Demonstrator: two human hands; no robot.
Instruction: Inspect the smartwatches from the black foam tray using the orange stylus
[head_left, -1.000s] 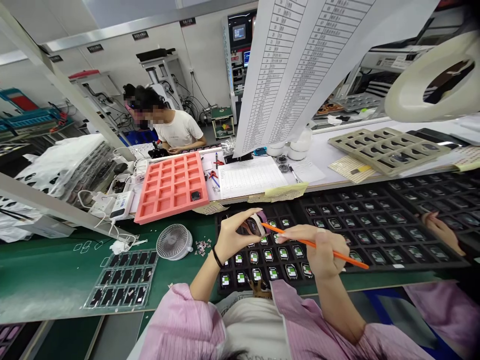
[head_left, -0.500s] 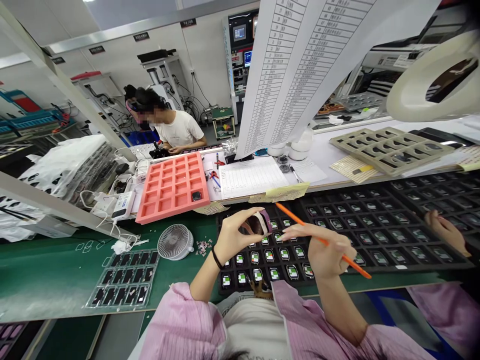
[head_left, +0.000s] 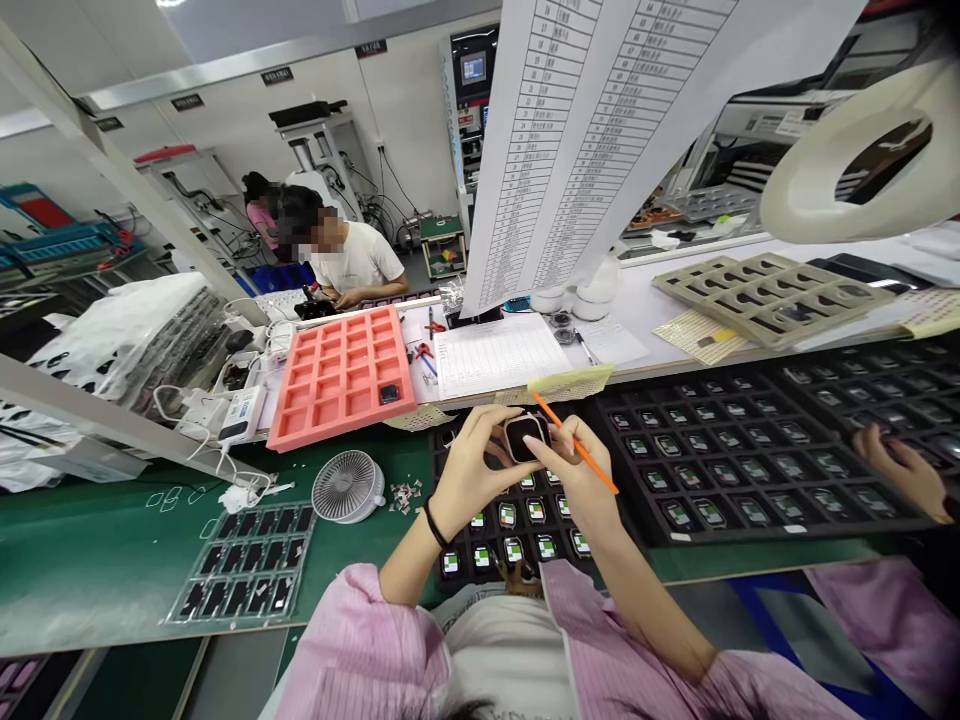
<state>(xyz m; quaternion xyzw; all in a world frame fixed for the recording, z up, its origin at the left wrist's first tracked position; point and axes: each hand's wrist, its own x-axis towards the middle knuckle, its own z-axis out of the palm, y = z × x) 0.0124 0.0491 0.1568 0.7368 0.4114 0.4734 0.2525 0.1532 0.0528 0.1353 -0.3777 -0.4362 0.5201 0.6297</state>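
Observation:
Over the near black tray, my left hand (head_left: 474, 462) is closed around the edge of a smartwatch body (head_left: 523, 436) with a dark screen and a light rim. My right hand (head_left: 588, 474) meets it from the other side, its thumb lying against the screen. Gripped in that same right hand is a thin orange stick (head_left: 600, 474), slanting from upper left to lower right; its exact kind I cannot make out. Beneath both hands, the black foam tray (head_left: 495, 572) holds several watches with lit green-and-white screens, partly hidden by my hands.
Right of my hands lies another black tray (head_left: 651, 532) of watches. A co-worker's hand (head_left: 896, 465) reaches over the trays at far right. A small fan (head_left: 347, 486), a clear tray (head_left: 214, 530) and a pink tray (head_left: 274, 436) are leftward. A paper list (head_left: 555, 150) hangs in front.
My right hand has moved left to the watch, bringing the orange stick along. The watch has turned so its dark screen faces me. The co-worker's hand has shifted slightly.

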